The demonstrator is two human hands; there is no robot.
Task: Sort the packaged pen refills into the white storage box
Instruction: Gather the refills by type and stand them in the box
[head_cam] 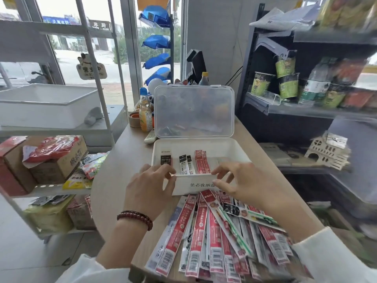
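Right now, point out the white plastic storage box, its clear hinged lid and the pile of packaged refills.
White plastic storage box [204, 145], head view, back inner wall.
Clear hinged lid [193, 111], head view, middle of panel.
Pile of packaged refills [214, 242], head view, red pack mid-pile.

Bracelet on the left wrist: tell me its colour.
The bracelet is dark red beads in two strands; the head view shows it best.

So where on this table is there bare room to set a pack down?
Bare wood lies left of the white storage box, out to the table edge, and a narrower strip on its right. Crowded: the pile of refills in front, the bottles behind, and the box front, where the left hand and right hand pinch a label card.
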